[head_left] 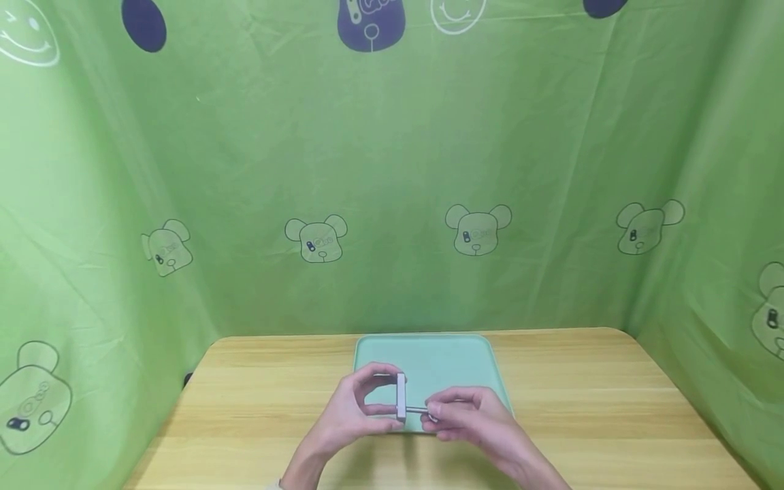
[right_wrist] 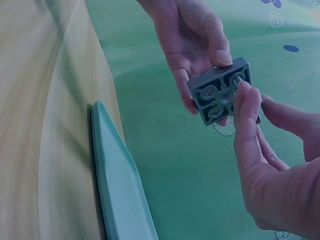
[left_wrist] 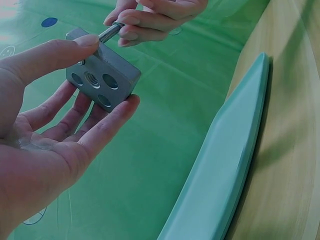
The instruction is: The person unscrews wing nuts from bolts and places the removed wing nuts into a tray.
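Note:
My left hand point(head_left: 350, 410) grips a small square grey metal block point(head_left: 401, 398) by its edges, holding it upright above the tray. Several round holes show in the block point(left_wrist: 95, 77) in the left wrist view, with a threaded one in the middle. Between the fingertips of my right hand point(head_left: 474, 420) is a threaded metal bolt point(left_wrist: 110, 33), pinched at its head end. The shank reaches the block at a corner hole; how deep it sits I cannot tell. In the right wrist view, the recessed face of the block point(right_wrist: 222, 95) shows, and my right fingers cover most of the bolt.
A light green tray point(head_left: 450, 361) lies on the wooden table point(head_left: 582, 388), behind and beneath both hands. Green cloth point(head_left: 398, 150) printed with bear heads encloses the table at the back and on both sides.

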{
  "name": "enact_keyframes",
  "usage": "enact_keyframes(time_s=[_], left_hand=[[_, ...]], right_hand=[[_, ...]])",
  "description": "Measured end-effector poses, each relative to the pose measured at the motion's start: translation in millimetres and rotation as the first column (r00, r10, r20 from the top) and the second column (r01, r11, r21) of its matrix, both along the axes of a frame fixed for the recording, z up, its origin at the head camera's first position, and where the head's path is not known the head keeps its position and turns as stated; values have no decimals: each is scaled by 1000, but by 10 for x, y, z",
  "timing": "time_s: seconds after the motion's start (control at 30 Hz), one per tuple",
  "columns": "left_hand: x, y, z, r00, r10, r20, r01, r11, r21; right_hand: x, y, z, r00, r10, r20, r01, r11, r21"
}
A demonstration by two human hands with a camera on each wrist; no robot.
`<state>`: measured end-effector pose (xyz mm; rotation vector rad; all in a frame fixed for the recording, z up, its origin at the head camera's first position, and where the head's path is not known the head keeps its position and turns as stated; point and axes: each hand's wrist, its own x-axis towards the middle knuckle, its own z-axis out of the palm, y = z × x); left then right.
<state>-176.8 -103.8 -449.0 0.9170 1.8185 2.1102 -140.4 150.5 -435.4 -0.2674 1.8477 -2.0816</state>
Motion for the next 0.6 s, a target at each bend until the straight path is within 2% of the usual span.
enact_keyframes(time_s=[0.13,0.27,0.33,0.37,0.4,0.43,0.47,0.5,0.53,0.6], left_hand=[[-2,5,4,1000,1,16,-1,1000,-1],[-4,-1,7,1000,-7,25,7,1000,19],[-6,-11,8,999,-18,28,17,999,36],[-7,-16,7,999,-23,31,21,999,45],[-8,-22,7,999,-28,36,26,998,54],[-8,-27,7,999,-36,40,34,997,66],[-10,-32,7,998,-43,47,40,996,76],[-11,-38,7,997,-51,50,46,995,87],[-12,-41,7,997,-57,53,52,994,97],[-15,-49,10,996,-67,53,61,992,108]], right_hand=[[26,-13,26,997,-27,-65,28,1000,12],[69,-56,68,976,-74,-205,86,995,50],[96,-89,79,944,-95,-315,124,990,73],[107,-106,77,919,-107,-380,151,985,87],[115,-123,73,883,-114,-456,176,980,97],[117,-139,61,832,-117,-543,202,974,100],[112,-153,46,759,-117,-640,233,967,99],[101,-164,31,670,-113,-734,264,960,93],[88,-173,20,568,-108,-816,293,953,78],[46,-190,9,330,-91,-940,335,942,27]])
